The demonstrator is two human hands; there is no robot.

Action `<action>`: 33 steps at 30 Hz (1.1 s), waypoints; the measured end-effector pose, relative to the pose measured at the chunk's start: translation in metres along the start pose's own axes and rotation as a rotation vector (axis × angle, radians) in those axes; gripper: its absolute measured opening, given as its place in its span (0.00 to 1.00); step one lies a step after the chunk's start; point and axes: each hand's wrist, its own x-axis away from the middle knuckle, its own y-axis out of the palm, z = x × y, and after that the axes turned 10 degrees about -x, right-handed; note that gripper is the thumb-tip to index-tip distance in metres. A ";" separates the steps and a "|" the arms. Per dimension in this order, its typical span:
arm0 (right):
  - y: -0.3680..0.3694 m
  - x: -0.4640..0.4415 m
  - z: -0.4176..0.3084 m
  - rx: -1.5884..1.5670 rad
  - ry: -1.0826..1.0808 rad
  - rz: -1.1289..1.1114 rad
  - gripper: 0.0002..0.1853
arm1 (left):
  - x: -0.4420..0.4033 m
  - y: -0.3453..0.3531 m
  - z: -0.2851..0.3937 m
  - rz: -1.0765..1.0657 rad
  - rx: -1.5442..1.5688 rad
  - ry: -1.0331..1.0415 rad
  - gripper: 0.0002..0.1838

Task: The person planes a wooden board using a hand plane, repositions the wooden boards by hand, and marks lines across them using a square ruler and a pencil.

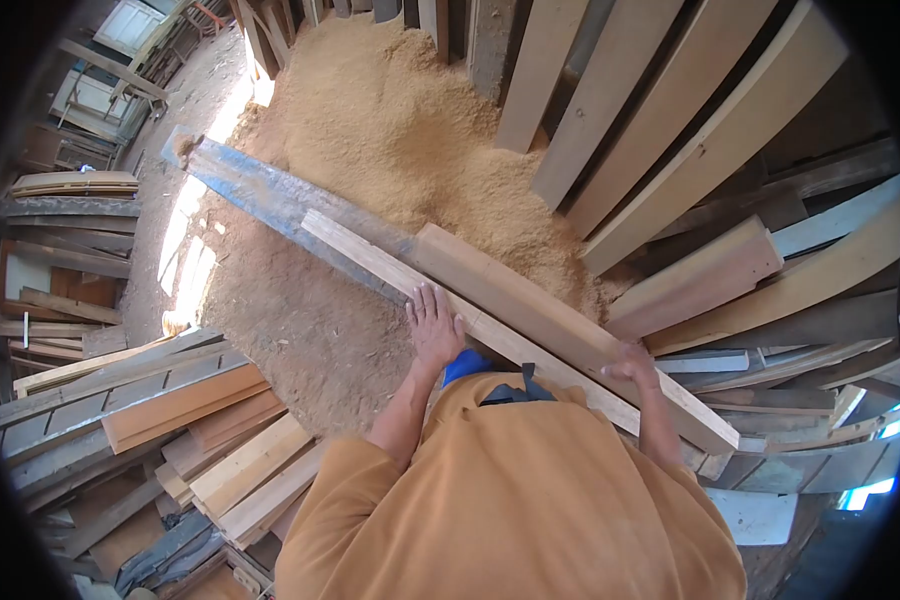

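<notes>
A long narrow pale wooden strip (370, 262) lies diagonally in front of my body. Flat on it rests my left hand (435, 325), fingers stretched forward. Along the strip's far side runs a thicker wooden beam (515, 283). My right hand (634, 367) is on this beam near its right end, thumb across the top and fingers at the far edge; the fingertips are not clear. Underneath both pieces, a worn board with blue paint (255, 190) reaches out to the upper left.
A sawdust heap (380, 110) spreads beyond the beam. Several tall planks (610, 100) lean at the upper right, above a short thick block (705, 275). Stacked boards (185, 400) lie at lower left, and more timber (70, 230) is piled at far left.
</notes>
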 end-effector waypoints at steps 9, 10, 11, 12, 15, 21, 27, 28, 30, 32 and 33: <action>0.001 0.008 0.000 0.058 -0.019 0.058 0.47 | 0.001 0.005 0.006 0.086 0.043 0.030 0.43; -0.002 0.010 0.001 0.042 -0.021 0.023 0.47 | 0.001 0.005 0.008 0.103 0.052 0.038 0.42; -0.002 0.011 0.001 0.025 -0.021 -0.015 0.48 | 0.000 0.005 0.009 0.116 0.058 0.033 0.42; -0.001 0.012 0.000 0.036 -0.027 0.002 0.48 | 0.000 0.006 0.010 0.128 0.063 0.030 0.42; 0.005 0.011 0.001 0.042 -0.023 0.029 0.50 | 0.001 0.013 0.008 0.154 0.042 0.027 0.43; 0.006 0.010 0.001 0.022 -0.040 0.032 0.49 | 0.000 0.018 0.007 0.152 0.027 0.016 0.45; 0.023 0.004 0.007 0.082 -0.110 0.147 0.48 | 0.000 0.030 0.005 0.187 0.056 -0.014 0.46; 0.024 0.007 0.003 0.089 -0.116 0.174 0.47 | 0.000 0.028 0.007 0.182 0.066 -0.026 0.46; 0.017 0.008 -0.001 0.049 -0.166 0.167 0.46 | 0.000 0.025 0.009 0.156 0.080 -0.054 0.46; 0.012 0.003 0.005 -0.054 -0.247 0.099 0.44 | 0.001 0.017 0.011 0.110 0.083 -0.080 0.46; 0.011 0.000 0.007 -0.101 -0.266 0.038 0.43 | 0.002 0.014 0.011 0.100 0.052 -0.093 0.44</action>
